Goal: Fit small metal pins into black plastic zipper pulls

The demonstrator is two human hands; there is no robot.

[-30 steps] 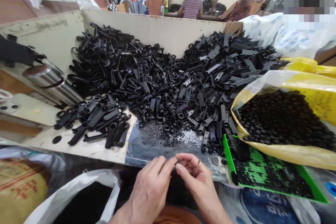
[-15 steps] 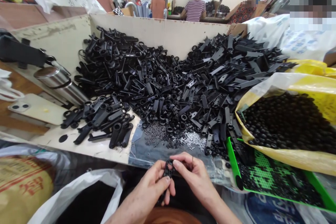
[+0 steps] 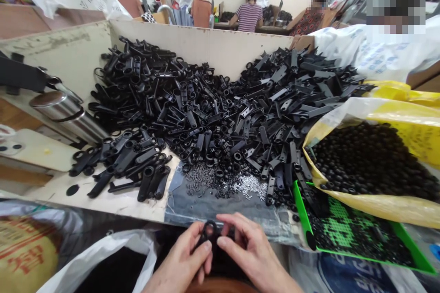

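My left hand (image 3: 189, 252) is closed around a black plastic part with a round ring end (image 3: 210, 226), which stands up between thumb and fingers. Its lower end is hidden by the hand. Close beside it on the right, my right hand (image 3: 245, 248) has its fingers and thumb curled together. Something dark shows between those fingers, too hidden to name. Both hands are just off the front edge of a worktop, before a dark cloth (image 3: 220, 208). On the cloth lie small silver pins (image 3: 250, 186) and small dark grey pieces (image 3: 199, 179).
Heaped black plastic parts (image 3: 178, 96) fill the bench. More ringed parts (image 3: 120, 158) lie left, near a steel flask (image 3: 74, 116) and a phone (image 3: 37, 149). A yellow bag (image 3: 318, 176) of black beads and a green tray (image 3: 371, 256) are right. Several people sit beyond.
The ringed part has shifted left with my left hand. My right hand has drawn slightly away from it, its fingers more curled. The camera view has turned slightly right.
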